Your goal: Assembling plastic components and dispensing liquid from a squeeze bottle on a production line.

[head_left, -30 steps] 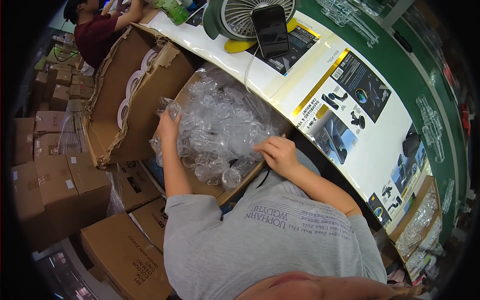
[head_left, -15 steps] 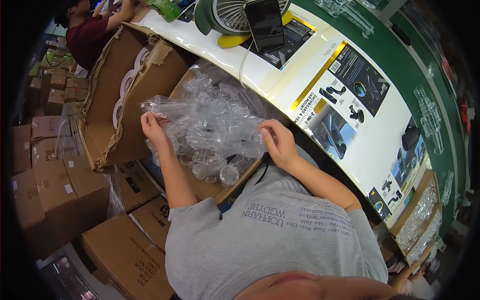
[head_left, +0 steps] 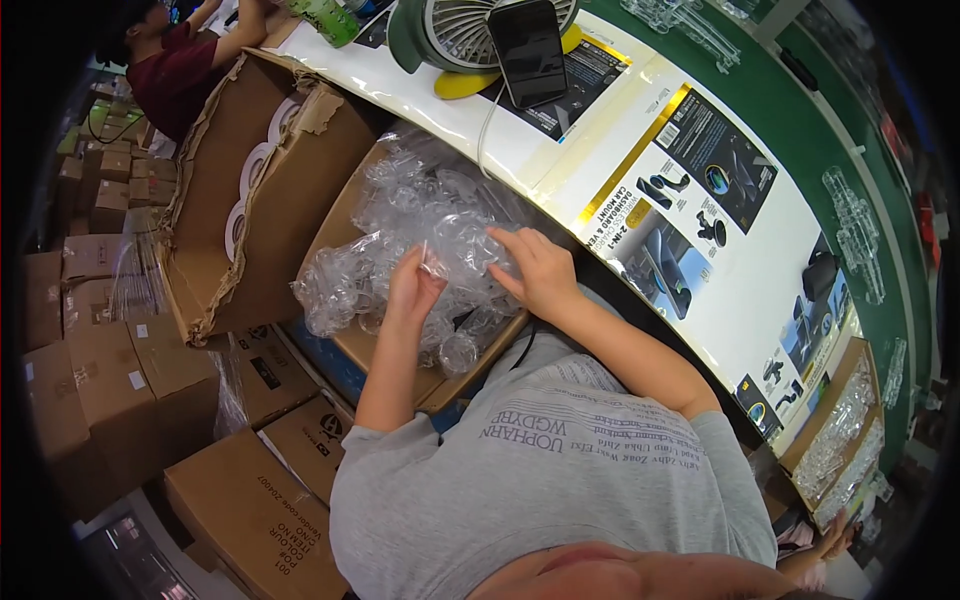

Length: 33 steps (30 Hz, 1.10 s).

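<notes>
In front of me a brown cardboard box (head_left: 333,232) holds a heap of clear moulded plastic blister trays (head_left: 345,280). My left hand (head_left: 413,287) is over the heap, its fingers closed on the edge of one clear plastic blister tray (head_left: 458,245). On the other side of that tray is my right hand (head_left: 541,275), thumb and fingers bent round its edge. Glare and the see-through plastic hide where this tray ends and the heap starts.
A torn carton (head_left: 205,270) with white rolls stands left of the box. Along the right runs a white table (head_left: 600,150) bearing a fan (head_left: 455,35) and a phone (head_left: 527,55). Stacked cartons (head_left: 110,370) fill the left. A person (head_left: 185,70) in dark red is at the far left.
My left hand has moved right, in toward my right hand, which has shifted slightly left. The raised plastic at the left has dropped lower, and a tray is now between both hands.
</notes>
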{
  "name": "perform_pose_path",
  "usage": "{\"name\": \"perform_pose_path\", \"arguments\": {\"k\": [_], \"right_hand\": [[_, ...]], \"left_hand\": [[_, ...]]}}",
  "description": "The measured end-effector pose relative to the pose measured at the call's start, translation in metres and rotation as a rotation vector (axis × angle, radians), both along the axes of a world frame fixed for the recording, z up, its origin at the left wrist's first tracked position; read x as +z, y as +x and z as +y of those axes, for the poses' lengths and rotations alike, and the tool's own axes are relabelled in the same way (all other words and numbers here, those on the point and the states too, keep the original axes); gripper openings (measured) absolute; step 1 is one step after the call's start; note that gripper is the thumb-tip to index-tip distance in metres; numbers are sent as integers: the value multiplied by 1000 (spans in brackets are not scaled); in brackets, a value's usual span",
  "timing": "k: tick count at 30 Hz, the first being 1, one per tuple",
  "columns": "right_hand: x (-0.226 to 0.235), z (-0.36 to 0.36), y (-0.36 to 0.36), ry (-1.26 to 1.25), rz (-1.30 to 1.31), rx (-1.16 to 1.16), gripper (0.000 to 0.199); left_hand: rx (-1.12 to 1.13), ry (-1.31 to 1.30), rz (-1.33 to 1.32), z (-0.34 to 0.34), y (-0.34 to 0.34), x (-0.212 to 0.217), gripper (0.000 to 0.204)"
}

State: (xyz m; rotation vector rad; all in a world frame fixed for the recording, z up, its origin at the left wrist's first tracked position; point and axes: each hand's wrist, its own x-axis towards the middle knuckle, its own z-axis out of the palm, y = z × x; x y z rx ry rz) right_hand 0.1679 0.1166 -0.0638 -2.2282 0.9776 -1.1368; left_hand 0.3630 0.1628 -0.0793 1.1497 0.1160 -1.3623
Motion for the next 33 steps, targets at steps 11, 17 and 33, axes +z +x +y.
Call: {"name": "perform_pose_path", "arguments": {"k": [11, 17, 33], "right_hand": [[-16, -4, -8, -89, 152, 178, 18], [5, -4, -9, -23, -85, 88, 11], [16, -16, 5, 110, -83, 96, 19]], "left_hand": [[-561, 72, -727, 23, 40, -39, 24], [-728, 437, -2078, 43, 107, 18, 28], [-532, -105, -1182, 4, 91, 36, 12]]}}
